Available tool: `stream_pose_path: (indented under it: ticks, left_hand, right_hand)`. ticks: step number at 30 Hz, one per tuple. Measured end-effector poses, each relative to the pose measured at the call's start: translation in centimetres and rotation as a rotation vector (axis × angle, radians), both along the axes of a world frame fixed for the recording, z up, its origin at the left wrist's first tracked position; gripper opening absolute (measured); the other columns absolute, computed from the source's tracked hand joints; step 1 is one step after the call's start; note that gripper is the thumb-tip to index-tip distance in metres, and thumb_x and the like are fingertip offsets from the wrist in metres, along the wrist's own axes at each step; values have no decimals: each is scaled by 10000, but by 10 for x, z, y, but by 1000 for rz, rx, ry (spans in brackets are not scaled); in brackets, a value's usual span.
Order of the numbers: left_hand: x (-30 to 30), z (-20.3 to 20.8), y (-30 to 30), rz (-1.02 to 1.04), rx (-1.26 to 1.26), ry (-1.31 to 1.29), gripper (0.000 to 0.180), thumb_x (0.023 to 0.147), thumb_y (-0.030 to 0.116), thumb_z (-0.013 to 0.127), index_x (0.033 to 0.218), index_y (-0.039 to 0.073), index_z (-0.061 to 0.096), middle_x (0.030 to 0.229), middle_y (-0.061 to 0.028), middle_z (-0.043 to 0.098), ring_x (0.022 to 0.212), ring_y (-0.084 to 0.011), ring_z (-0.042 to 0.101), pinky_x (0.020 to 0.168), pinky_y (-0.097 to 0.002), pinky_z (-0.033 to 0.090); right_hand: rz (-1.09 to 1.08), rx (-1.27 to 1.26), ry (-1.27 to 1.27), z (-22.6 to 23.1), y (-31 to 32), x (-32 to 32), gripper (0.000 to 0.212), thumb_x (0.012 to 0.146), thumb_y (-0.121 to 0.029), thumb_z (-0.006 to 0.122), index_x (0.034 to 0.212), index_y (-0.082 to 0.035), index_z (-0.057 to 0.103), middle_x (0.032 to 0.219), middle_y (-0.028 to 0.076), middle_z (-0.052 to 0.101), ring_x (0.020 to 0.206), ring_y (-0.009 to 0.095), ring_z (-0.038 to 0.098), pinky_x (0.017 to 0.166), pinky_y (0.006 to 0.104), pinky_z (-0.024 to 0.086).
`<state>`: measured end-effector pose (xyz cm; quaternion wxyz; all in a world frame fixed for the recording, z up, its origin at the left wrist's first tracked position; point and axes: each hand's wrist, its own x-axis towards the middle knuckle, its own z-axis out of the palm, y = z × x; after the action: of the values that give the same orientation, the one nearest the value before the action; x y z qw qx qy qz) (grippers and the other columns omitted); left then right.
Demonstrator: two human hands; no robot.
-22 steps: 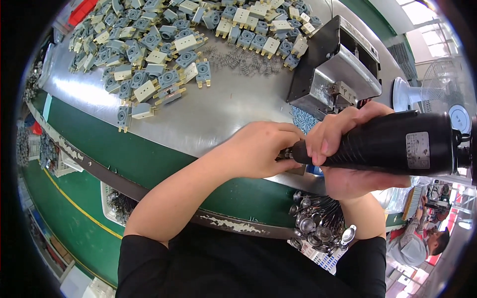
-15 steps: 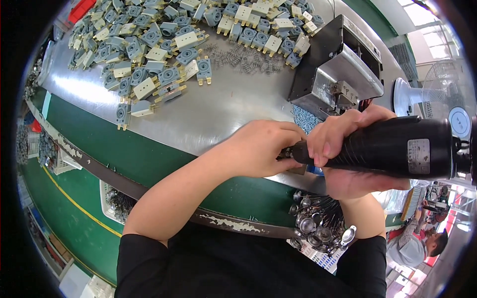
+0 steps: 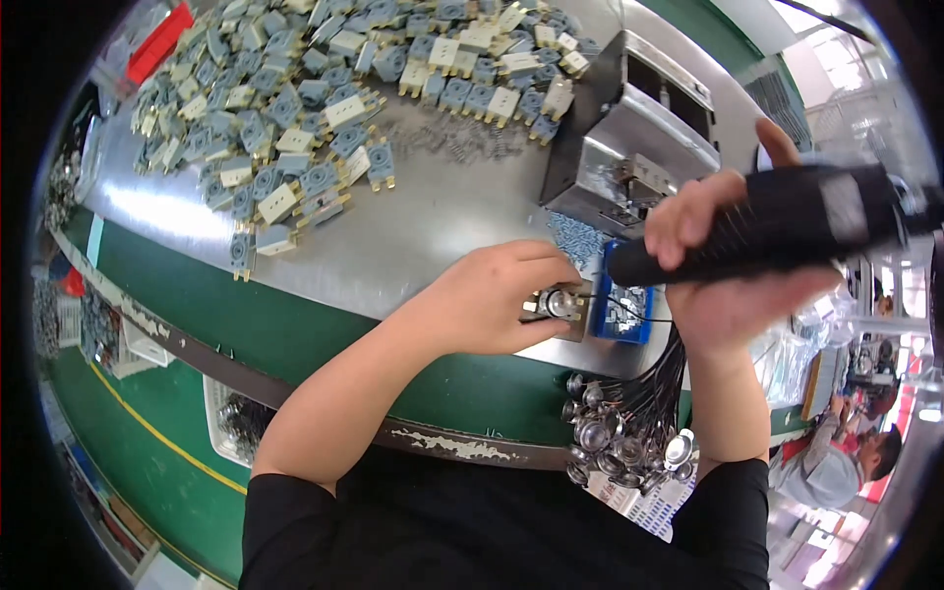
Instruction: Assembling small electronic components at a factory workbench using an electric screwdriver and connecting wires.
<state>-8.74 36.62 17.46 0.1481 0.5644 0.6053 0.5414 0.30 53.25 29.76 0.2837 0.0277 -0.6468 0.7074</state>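
My left hand (image 3: 497, 300) grips a small assembly between thumb and fingers on the metal bench. A shiny round metal part with a black wire (image 3: 559, 303) shows on top of it, with brass tabs at the side. In my right hand (image 3: 718, 310) is a black electric screwdriver (image 3: 777, 221), blurred by motion and tilted, its nose toward the left. The screwdriver is apart from the assembly, above a blue tray (image 3: 599, 329) of small metal pieces. Loose small screws (image 3: 575, 238) lie just beyond my left hand.
A metal box-shaped device (image 3: 634, 128) stands beyond the screws. Many grey and cream blocks with brass tabs (image 3: 320, 177) cover the far left, beside loose springs (image 3: 457, 140). Wired round metal parts (image 3: 610, 433) hang at the bench's near edge. A co-worker (image 3: 831, 467) sits at right.
My right hand has lifted the screwdriver off the assembly and moved it right, uncovering the round metal part and the blue tray. My left hand keeps its grip.
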Motion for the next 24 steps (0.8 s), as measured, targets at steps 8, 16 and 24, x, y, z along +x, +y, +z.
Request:
stream_pose_path:
  ticks: [8, 16, 24]
  left_hand:
    - [7, -2, -4, -2, 198, 178, 351, 708, 84, 919, 1008, 55, 739, 982, -94, 754, 935, -312, 736, 848, -427, 597]
    - [12, -4, -12, 11, 120, 165, 313, 710, 88, 930, 965, 57, 752, 940, -87, 766, 916, -290, 750, 942, -456, 593]
    - [13, 0, -8, 165, 258, 272, 347, 694, 94, 936, 987, 53, 755, 952, -114, 778, 857, -285, 762, 796, -388, 615]
  right_hand:
    - [-48, 341, -206, 3, 14, 18, 1002, 1006, -739, 466, 1586, 41, 222, 1096, 143, 641, 992, 235, 665, 944, 403, 531]
    - [-10, 1140, -762, 34, 23, 42, 482, 885, -382, 774, 1095, 50, 731, 998, 224, 716, 979, 395, 698, 868, 426, 567]
    - [177, 1166, -411, -37, 13, 64, 441, 865, -256, 779, 1232, -38, 669, 1007, 156, 718, 949, 388, 699, 819, 474, 564]
